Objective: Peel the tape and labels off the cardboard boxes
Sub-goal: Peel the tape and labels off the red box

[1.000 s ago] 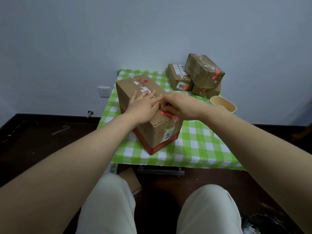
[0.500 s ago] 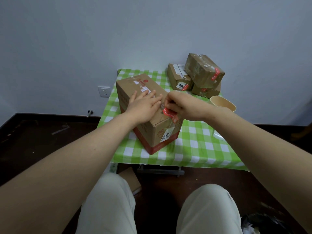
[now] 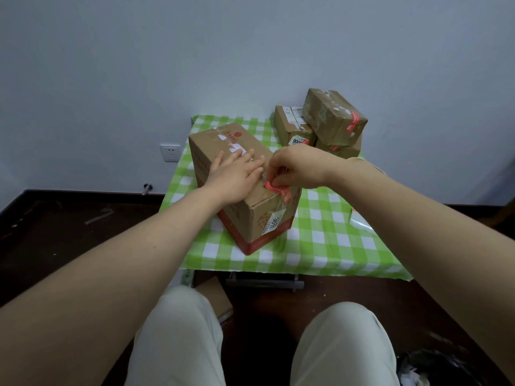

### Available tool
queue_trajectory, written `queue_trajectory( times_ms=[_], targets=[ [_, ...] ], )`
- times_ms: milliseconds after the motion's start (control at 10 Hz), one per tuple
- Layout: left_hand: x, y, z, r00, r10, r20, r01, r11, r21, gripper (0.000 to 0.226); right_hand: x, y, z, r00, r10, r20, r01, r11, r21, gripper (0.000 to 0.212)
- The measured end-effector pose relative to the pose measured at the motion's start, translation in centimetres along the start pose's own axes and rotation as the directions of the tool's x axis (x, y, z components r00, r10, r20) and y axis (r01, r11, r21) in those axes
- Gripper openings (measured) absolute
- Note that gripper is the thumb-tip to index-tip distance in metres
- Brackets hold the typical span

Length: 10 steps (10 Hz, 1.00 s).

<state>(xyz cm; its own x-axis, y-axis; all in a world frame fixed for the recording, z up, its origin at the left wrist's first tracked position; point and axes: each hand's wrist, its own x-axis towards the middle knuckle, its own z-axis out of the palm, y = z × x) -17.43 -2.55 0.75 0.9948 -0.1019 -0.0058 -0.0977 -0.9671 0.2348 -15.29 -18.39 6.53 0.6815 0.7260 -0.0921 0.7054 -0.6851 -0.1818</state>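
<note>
Pressing flat on the top of the large cardboard box (image 3: 245, 190), the left hand (image 3: 237, 176) lies with its fingers spread wide and holds nothing; I judge that it is there to keep the box from sliding or lifting while the other hand pulls. The right hand (image 3: 295, 169) is closed in a pinch on one end of the red label (image 3: 278, 189), which sits on the top edge of the box at the corner nearest the person, and the label folds over that edge onto the end face. This box stands near the middle of the counter (image 3: 320, 240), which is covered with a green and white checked cloth, and it is turned at an angle so that the corner with the label points toward the person, probably for easy reach. A white sticker (image 3: 274, 222) is on the end face below the red label, and white scraps of tape (image 3: 234, 144) remain on the top toward 12 o'clock. At about 1 o'clock from the large box, well apart, three smaller boxes (image 3: 323, 126) are piled together, apparently waiting for their turn, with tape and labels on them. Because the pull goes against the left hand, the label should come off without moving the box.
</note>
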Motion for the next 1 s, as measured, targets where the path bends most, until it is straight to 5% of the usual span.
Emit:
queue_trajectory(
  times_ms=[600,1000],
  targets=[
    [-0.1,0.0,0.1,1.0,0.002,-0.001,-0.002,1.0,-0.008,0.046,-1.5,0.1,-1.1,1.0,0.004,-0.027,-0.002,0.998,0.061,0.019],
    [-0.2,0.0,0.0,1.0,0.001,-0.005,-0.001,1.0,-0.015,0.046,-3.9,1.4,-0.4,0.972,-0.131,-0.193,0.136,0.991,0.013,0.015]
  ],
)
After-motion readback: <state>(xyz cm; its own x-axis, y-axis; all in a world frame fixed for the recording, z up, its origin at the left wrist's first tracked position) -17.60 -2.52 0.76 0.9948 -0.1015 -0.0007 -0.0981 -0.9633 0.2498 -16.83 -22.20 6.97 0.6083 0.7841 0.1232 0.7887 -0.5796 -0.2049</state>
